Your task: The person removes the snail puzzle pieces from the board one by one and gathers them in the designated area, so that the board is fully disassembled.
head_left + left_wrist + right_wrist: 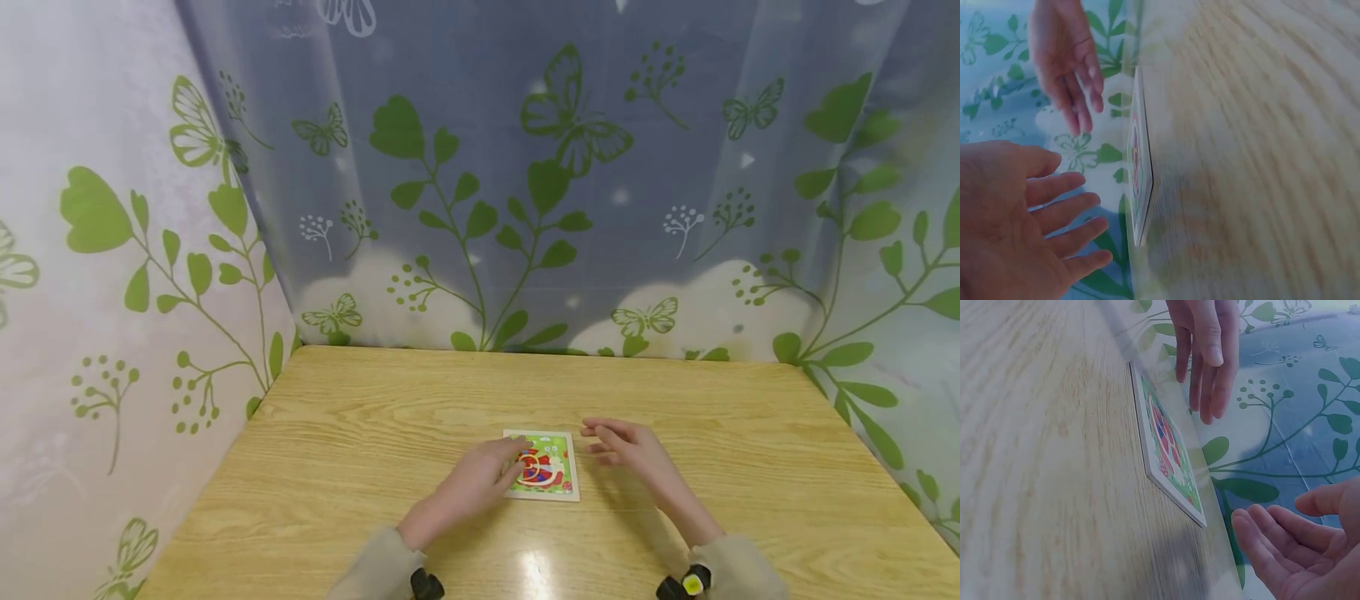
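Note:
A square wooden jigsaw puzzle board (558, 483) with a red snail on a green ground lies flat on the table. In the head view my left hand (480, 477) covers its left side; in the left wrist view that hand (1029, 219) is apart from the board (1140, 162), its fingers straight and spread. My right hand (630, 446) hovers just right of the board, holding nothing. The right wrist view shows its fingers (1272, 540) slightly bent, away from the board (1169, 444). Both palms face inward.
The board rests on a light wood-grain table (360, 408). A curtain (480, 208) printed with green leaves and butterflies hangs behind the far edge, and similar cloth (150, 333) closes off the left and right sides. A bright reflection lies near the front.

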The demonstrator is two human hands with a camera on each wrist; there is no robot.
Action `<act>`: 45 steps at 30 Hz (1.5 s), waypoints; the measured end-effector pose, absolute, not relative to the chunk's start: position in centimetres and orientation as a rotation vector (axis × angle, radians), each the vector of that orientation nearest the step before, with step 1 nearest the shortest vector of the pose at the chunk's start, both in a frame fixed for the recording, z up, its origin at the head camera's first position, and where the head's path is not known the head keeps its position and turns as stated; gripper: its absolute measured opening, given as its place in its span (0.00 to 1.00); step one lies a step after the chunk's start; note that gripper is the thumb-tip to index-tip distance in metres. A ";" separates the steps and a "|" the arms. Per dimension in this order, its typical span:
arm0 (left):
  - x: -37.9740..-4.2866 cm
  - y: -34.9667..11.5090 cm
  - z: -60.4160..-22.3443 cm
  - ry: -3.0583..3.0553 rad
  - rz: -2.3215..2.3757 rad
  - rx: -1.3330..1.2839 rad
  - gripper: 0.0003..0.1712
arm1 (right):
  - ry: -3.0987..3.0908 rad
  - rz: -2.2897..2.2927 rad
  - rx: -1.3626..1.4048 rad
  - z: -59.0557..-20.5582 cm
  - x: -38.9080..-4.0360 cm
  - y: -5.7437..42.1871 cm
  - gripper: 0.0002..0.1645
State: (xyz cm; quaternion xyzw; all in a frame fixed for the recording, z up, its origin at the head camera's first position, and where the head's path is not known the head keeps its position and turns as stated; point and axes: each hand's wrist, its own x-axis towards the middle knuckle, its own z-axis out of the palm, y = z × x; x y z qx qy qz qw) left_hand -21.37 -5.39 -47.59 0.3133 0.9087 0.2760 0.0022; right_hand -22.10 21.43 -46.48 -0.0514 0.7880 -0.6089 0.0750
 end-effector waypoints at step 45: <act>-20.8 -3.7 -48.2 2.851 0.074 1.179 0.31 | 2.729 -1.293 -0.272 -47.5 -23.9 18.8 0.20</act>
